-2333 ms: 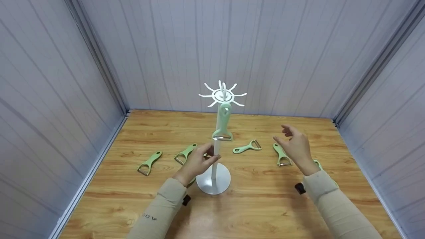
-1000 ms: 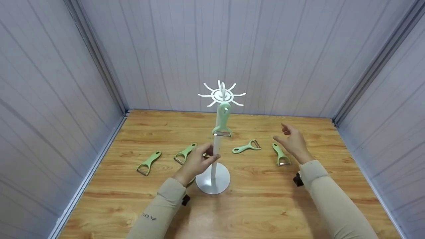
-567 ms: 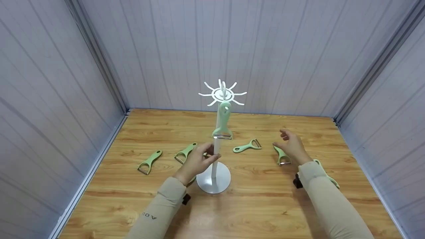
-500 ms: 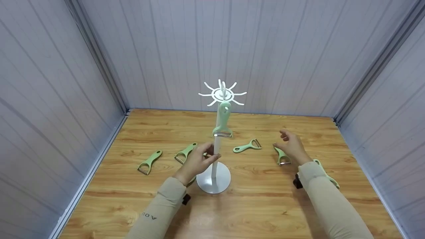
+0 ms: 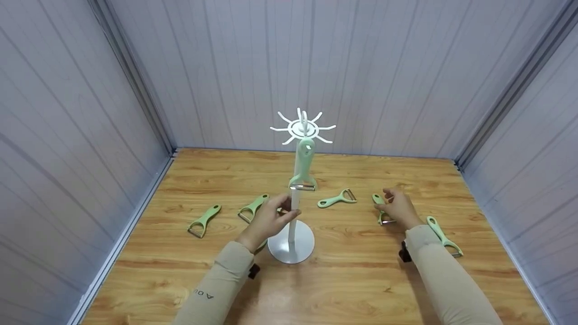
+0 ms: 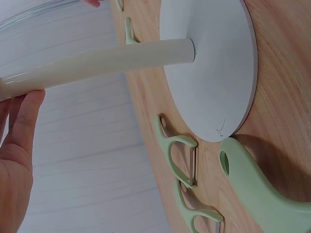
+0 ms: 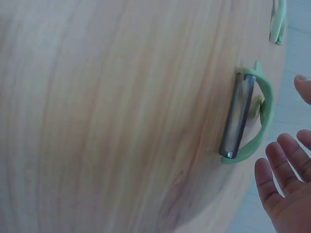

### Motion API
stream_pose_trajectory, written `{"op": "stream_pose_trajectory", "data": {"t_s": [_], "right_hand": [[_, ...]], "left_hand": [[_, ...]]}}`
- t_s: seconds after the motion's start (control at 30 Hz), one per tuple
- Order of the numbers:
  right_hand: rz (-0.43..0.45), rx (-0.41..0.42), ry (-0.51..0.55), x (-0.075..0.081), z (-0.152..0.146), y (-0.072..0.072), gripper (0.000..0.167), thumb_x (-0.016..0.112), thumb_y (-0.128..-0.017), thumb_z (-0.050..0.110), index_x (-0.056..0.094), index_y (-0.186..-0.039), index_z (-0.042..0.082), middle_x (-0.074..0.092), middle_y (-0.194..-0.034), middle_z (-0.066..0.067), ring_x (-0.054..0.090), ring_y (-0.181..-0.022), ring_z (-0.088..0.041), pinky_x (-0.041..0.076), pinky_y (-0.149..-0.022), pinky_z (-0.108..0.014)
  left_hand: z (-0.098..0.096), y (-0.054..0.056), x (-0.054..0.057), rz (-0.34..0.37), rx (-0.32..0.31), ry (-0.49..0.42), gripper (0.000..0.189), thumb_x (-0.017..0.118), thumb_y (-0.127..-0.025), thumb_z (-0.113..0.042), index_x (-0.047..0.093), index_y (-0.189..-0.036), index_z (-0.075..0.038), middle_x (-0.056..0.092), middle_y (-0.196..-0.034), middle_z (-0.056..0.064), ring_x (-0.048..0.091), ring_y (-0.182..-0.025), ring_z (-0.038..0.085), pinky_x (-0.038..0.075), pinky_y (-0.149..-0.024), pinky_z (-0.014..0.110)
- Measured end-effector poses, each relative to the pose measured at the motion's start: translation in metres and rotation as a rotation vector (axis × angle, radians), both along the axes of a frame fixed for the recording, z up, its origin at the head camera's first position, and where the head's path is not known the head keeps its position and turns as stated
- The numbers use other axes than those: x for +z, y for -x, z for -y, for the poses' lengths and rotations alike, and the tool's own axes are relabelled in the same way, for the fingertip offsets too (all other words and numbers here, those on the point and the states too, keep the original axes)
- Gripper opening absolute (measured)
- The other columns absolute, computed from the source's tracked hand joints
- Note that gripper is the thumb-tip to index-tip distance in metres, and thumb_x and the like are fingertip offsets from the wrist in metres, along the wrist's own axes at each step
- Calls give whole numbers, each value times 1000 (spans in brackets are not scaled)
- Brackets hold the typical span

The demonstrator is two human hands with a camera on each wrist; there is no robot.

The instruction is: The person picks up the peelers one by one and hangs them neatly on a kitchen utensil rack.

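Right hand (image 5: 400,210) lower, peeler (image 5: 378,201) just beside

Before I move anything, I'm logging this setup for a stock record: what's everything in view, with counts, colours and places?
Table: one, wood-brown, below everything
Hook stand: one, white, upright mid-table
Hanging peeler: one, pale green, under the stand's top, near side
Left-side peelers: at least three, green, on the table; the left hand may hide more
Right-side peelers: three, green, on the table
Walls: three, pale grey, left, back, right
Metal strips: several, grey, along wall corners and edges
Wrist devices: two, black, one per wrist
Sleeves: two, beige, both forearms
Left hand: one, bare, gripping the stand
Right hand: one, bare, at the middle right-side peeler
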State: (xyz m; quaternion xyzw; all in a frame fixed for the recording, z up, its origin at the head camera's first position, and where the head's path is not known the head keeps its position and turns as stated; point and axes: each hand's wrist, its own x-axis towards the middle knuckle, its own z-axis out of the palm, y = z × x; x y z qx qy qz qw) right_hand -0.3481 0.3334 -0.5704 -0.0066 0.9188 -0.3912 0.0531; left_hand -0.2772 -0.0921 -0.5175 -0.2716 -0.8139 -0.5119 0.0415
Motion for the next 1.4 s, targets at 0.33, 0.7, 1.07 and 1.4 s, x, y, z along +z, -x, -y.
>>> {"op": "stream_pose_trajectory", "data": {"t_s": [0.33, 0.7, 1.07, 1.4], "right_hand": [[66, 0, -44, -10, -2, 1, 74, 77, -102, 15, 40, -157, -17, 52, -151, -42, 53, -141, -55, 51, -114, -62], [79, -25, -18, -6, 3, -3, 53, 67, -105, 5, 51, -151, -16, 64, -137, -35, 69, -98, -25, 58, -71, -28], [42, -29, -28, 1, 3, -9, 53, 64, -107, 9, 50, -154, -11, 54, -152, -38, 55, -139, -51, 51, -113, -62], [-12, -40, -58, 7, 6, -14, 49, 66, -106, 13, 57, -149, -9, 61, -143, -34, 62, -127, -46, 54, -106, -59]], "left_hand": [[0, 0, 1, 6, -1, 5, 19, 75, -105, -18, 70, -116, -4, 78, -104, 9, 75, -98, 21, 64, -80, 30], [0, 1, 1, 7, -2, -14, 19, 76, -104, -14, 70, -116, -1, 77, -103, 11, 75, -96, 22, 63, -78, 28], [-1, 2, 0, -10, 3, -18, 16, 76, -103, -10, 71, -116, -2, 77, -101, 11, 75, -95, 23, 62, -77, 26], [1, 2, 0, 11, -4, -6, 17, 75, -104, -13, 71, -117, -3, 78, -104, 10, 76, -97, 23, 64, -80, 30]]}}
